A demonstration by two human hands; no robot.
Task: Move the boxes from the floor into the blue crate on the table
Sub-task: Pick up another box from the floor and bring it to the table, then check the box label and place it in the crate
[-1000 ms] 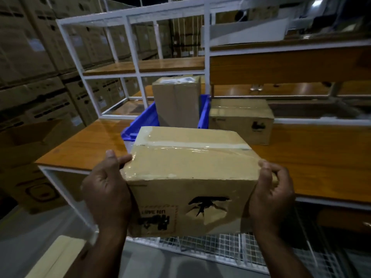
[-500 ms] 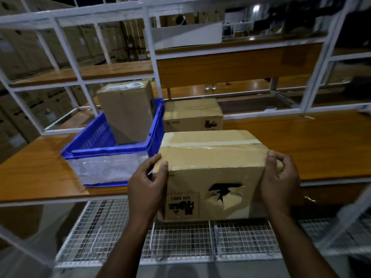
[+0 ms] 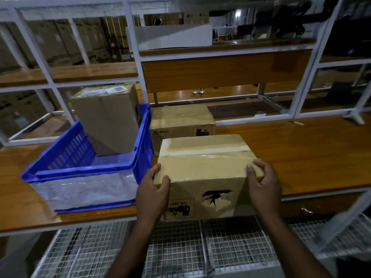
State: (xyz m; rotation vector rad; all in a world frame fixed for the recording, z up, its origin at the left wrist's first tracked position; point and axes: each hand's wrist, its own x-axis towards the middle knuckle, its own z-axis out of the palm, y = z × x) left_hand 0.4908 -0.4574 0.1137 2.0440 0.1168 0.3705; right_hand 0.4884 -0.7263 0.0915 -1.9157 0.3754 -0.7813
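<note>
The left hand [image 3: 153,192] has its thumb hooked over the top near-left corner of the taped box [image 3: 206,173], fingers curled down its side; the right hand [image 3: 263,189] pinches the top near-right corner the same way. The box hangs over the table's [image 3: 301,157] front edge, just right of the blue crate [image 3: 84,163], whose far end holds a tall box [image 3: 108,119]. To finish well, lift it above the crate's right wall, swing it left and set it into the free near half. Compared with half a second ago, the box sits closer to the crate's right wall.
</note>
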